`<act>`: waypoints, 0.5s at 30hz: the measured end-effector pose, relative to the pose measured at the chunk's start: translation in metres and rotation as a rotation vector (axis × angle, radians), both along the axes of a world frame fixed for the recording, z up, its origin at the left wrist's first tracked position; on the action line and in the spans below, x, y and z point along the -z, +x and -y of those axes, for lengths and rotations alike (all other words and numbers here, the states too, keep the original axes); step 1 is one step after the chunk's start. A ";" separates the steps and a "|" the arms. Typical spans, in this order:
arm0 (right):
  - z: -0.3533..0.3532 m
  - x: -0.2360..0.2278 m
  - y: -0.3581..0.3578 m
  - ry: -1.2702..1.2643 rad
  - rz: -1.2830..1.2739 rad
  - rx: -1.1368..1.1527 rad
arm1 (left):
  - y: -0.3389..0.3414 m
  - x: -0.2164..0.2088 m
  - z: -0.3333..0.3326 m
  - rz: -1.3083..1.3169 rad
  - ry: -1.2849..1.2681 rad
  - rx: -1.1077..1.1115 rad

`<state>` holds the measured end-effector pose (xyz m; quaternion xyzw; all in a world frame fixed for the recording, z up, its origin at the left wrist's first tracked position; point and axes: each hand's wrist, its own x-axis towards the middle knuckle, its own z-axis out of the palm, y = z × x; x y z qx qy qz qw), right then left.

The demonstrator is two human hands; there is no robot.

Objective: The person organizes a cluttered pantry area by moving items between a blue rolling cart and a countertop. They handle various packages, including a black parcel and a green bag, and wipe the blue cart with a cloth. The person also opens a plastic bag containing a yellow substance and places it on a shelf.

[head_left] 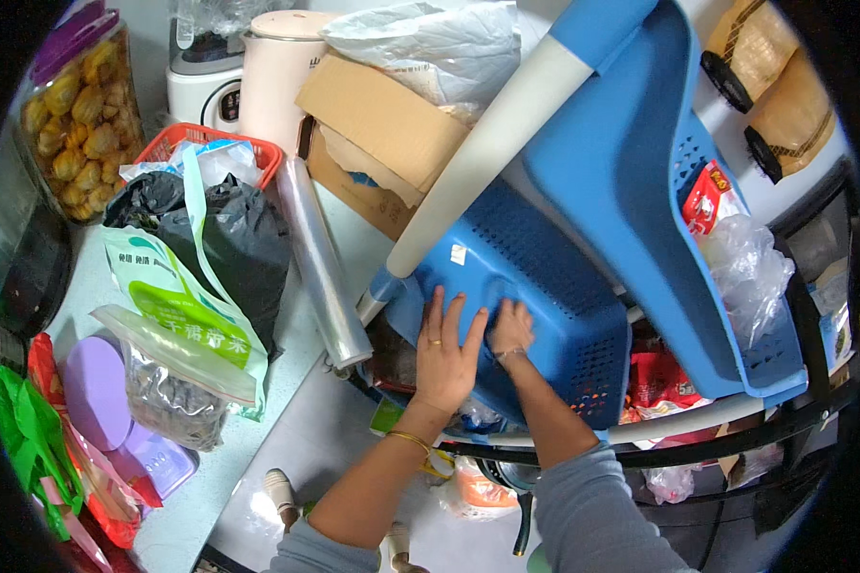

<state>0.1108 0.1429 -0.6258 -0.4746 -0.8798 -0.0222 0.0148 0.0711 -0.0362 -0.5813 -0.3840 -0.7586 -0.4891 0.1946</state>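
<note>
My left hand (449, 349) lies with fingers spread against the near left wall of a blue plastic basket tier (545, 286) with perforated sides. Just to its right, my right hand (513, 329) reaches into the same basket, touching or nearly touching its bottom. Motion blurs the right fingers, so I cannot make out whether they hold anything. A small white sticker (459, 254) shows on the basket beyond my left fingertips. A white pole (487, 143) runs along the basket's left side up to a larger blue tier (612, 181).
On the left tabletop (287, 382) are a cling-film roll (325, 267), a green-white bag (186, 306), a zip bag (177, 377) and a jar (81, 124). A cardboard box (382, 124) and pink kettle (277, 76) stand behind. Red packets (659, 380) lie below the baskets.
</note>
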 end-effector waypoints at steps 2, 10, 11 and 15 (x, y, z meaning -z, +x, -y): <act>-0.001 -0.004 -0.018 -0.183 -0.282 -0.447 | 0.000 -0.002 -0.001 -0.007 0.004 0.011; 0.001 -0.102 -0.122 0.038 -0.857 -0.617 | -0.003 0.003 0.003 -0.008 0.050 0.013; -0.023 -0.088 -0.131 0.095 -0.879 -0.597 | 0.006 0.001 -0.005 0.000 0.064 0.050; 0.026 -0.080 -0.140 0.059 -0.823 -0.749 | 0.000 0.006 -0.001 0.001 0.051 0.017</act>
